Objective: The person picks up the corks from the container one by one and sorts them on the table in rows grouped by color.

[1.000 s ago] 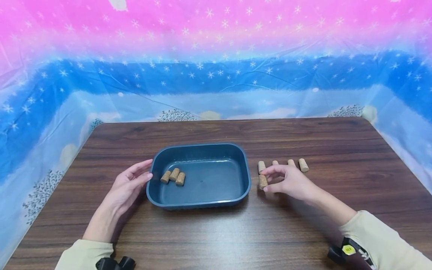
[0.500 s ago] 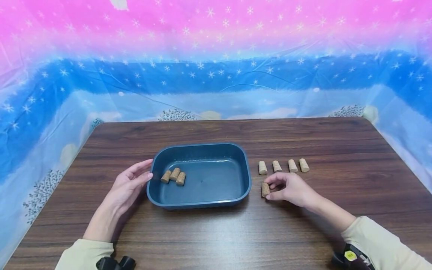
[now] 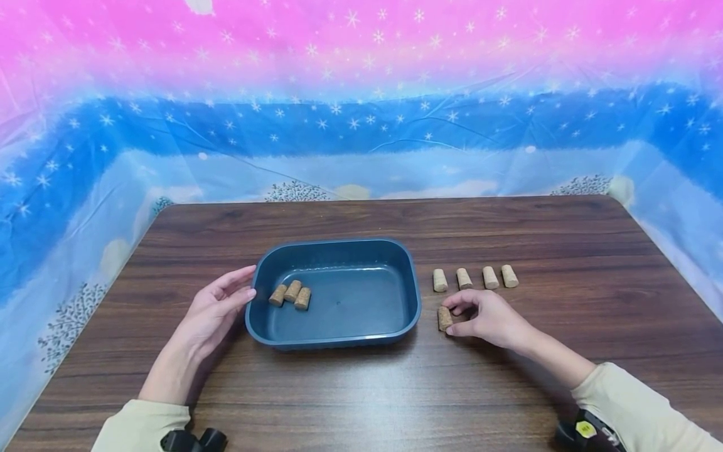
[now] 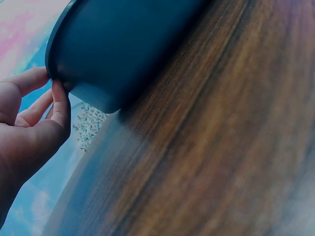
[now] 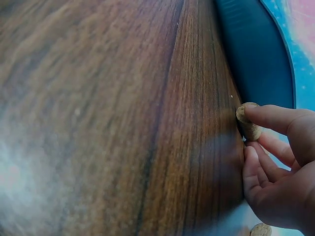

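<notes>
Between the thumb and fingers of my right hand is a brown cork, standing on the table just right of the blue basin. The right wrist view shows the thumb on one side of this cork and a finger on the other. My left hand touches the left rim of the basin with its fingertips, fingers fairly straight. In the left wrist view, the thumb and a finger of the left hand meet the basin's edge. Three corks lie inside the basin, towards its left end.
Several paler corks stand in a row behind my right hand, right of the basin. The dark wooden table ends at a patterned cloth backdrop behind and at both sides.
My right hand has drawn the cork slightly towards me and to the right, away from the row, then held still. The left hand and basin have stayed in place.
</notes>
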Demonstrator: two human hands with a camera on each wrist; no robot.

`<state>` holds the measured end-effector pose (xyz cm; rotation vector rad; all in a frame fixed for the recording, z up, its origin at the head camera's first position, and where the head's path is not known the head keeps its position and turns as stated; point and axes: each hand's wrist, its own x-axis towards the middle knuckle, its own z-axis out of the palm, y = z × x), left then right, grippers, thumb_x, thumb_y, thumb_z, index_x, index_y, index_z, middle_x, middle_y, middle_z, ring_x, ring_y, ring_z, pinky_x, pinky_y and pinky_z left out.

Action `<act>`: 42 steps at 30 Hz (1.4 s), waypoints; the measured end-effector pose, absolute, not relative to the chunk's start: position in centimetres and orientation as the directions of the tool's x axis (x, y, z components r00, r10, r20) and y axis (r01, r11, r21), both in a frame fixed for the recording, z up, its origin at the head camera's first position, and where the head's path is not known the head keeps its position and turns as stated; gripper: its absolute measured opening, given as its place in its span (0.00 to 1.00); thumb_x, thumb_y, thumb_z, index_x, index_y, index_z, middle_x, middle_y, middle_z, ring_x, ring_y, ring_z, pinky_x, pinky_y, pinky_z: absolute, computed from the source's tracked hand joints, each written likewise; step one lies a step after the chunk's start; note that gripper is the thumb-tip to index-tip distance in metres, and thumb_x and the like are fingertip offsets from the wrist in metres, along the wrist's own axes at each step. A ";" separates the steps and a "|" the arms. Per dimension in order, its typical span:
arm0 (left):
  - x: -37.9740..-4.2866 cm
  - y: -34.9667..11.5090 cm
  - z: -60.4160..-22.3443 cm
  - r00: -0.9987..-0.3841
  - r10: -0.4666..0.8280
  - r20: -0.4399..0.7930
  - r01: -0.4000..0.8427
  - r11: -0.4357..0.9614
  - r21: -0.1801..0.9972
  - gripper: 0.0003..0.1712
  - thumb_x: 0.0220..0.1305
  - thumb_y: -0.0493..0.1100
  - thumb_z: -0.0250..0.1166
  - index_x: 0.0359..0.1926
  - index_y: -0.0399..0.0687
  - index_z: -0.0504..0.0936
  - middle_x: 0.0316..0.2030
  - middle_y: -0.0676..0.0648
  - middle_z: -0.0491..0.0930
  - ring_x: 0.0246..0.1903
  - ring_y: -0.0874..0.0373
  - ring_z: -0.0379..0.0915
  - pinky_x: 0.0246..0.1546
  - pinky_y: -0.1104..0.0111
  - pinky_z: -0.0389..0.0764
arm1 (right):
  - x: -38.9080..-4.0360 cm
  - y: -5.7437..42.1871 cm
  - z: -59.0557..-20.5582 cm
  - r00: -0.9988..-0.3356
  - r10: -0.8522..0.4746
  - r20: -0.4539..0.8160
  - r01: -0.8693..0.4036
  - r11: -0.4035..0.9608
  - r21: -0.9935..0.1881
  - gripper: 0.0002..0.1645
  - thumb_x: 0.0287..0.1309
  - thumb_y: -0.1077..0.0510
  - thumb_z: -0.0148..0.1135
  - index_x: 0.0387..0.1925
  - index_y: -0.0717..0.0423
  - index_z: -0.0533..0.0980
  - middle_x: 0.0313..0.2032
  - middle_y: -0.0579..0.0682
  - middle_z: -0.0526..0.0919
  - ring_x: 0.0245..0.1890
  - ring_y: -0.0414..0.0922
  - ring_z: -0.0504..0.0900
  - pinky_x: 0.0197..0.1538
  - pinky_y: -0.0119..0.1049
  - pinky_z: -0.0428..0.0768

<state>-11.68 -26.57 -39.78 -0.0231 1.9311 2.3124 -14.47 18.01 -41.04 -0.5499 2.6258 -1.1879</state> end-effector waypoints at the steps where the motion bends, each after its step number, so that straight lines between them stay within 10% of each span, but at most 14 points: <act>1: -11.7 -26.6 -39.8 -0.992 0.089 -0.095 -0.109 -0.173 0.979 0.18 0.67 0.33 0.61 0.55 0.51 0.79 0.51 0.54 0.75 0.51 0.63 0.73 0.53 0.76 0.73 | -14.5 18.0 -41.1 -0.909 -0.416 -0.034 -0.249 0.606 -0.756 0.22 0.43 0.60 0.76 0.43 0.60 0.81 0.34 0.45 0.82 0.39 0.44 0.79 0.43 0.36 0.76; 42: -11.6 -26.6 -39.6 -0.990 0.086 -0.109 -0.123 -0.179 0.976 0.18 0.66 0.32 0.61 0.55 0.52 0.79 0.52 0.53 0.74 0.51 0.63 0.73 0.53 0.76 0.73 | -14.1 18.4 -40.5 -0.910 -0.412 -0.051 -0.219 0.581 -0.784 0.28 0.43 0.59 0.77 0.49 0.61 0.79 0.42 0.49 0.82 0.43 0.47 0.79 0.44 0.38 0.78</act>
